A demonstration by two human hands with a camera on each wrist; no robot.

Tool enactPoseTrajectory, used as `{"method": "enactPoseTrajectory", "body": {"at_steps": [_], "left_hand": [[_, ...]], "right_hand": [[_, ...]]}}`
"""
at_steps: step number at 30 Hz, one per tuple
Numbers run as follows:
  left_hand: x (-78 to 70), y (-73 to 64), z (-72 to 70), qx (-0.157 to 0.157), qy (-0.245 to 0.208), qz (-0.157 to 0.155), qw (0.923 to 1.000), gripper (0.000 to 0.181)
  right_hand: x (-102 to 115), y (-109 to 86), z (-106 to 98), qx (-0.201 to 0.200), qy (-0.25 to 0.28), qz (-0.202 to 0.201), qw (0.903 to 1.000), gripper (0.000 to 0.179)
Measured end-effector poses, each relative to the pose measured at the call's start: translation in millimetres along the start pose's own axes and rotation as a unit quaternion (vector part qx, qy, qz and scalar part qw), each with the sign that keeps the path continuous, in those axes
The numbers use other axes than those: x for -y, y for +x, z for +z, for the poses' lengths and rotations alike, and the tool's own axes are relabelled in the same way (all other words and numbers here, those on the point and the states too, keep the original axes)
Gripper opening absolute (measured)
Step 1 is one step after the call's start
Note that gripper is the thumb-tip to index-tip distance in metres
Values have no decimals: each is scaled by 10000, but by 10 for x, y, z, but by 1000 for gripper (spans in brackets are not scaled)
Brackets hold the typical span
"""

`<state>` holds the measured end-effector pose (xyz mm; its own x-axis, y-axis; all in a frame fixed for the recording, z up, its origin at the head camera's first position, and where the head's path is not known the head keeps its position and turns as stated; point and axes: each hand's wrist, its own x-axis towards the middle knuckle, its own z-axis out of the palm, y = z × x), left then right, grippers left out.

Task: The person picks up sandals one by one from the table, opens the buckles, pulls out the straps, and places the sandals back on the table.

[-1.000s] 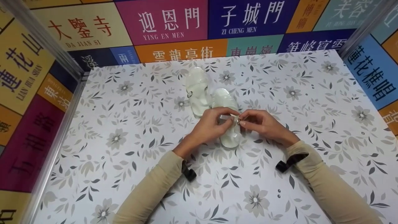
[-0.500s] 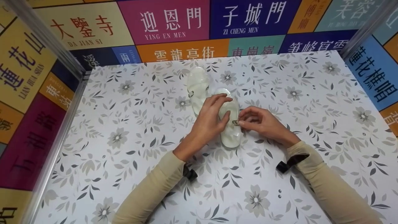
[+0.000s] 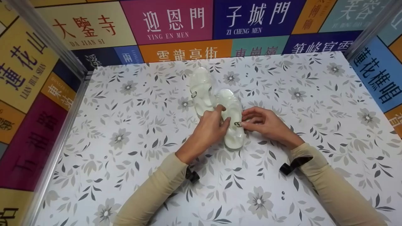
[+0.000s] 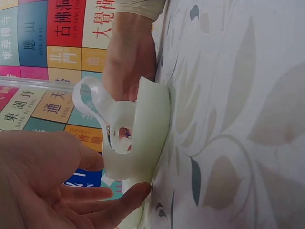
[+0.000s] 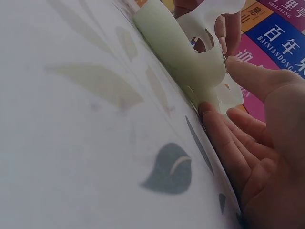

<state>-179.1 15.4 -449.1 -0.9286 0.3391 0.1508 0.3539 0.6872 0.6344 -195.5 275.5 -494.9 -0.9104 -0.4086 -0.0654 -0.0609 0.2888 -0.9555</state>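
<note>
A pale, translucent jelly sandal (image 3: 230, 108) lies between my hands, its toe end pointing away. My left hand (image 3: 209, 130) is at its left side; in the left wrist view the thumb lies against the side wall and a fingertip touches the sole edge. My right hand (image 3: 270, 127) pinches the right side, its thumb at the small metal buckle (image 3: 237, 124). In the right wrist view its fingers (image 5: 224, 138) reach the sole edge below. The matching sandal (image 3: 201, 80) lies beyond, up and left, partly behind my left hand, with a metal buckle on its left side.
The table (image 3: 150, 188) has a white cover with grey flowers and leaves. Panels with coloured lettering (image 3: 176, 22) stand along its back and sides. A metal frame post (image 3: 59, 37) rises at the back left corner. Each wrist wears a black strap (image 3: 295, 163).
My left hand has let go near the buckle, opened above the sandal, then come down along its left side. The strap end it covered now shows the buckle. My right hand stays nearly still.
</note>
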Motion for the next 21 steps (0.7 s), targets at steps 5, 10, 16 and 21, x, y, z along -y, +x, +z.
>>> {"method": "enactPoseTrajectory", "body": {"at_steps": [5,10,16,21], "left_hand": [[4,11,4,143,-115,15,9998,31],[2,29,0,151,-524,64,9985,29],[-7,39,94,-221,-594,533,9966,26],[-28,82,216,-631,-632,742,9932,26]], "right_hand": [[76,-15,-30,33,42,171,9998,50],[143,-41,-68,60,473,386,9981,54],[201,-37,-132,-89,294,281,9991,54],[242,-23,-215,-274,-52,134,9995,50]]}}
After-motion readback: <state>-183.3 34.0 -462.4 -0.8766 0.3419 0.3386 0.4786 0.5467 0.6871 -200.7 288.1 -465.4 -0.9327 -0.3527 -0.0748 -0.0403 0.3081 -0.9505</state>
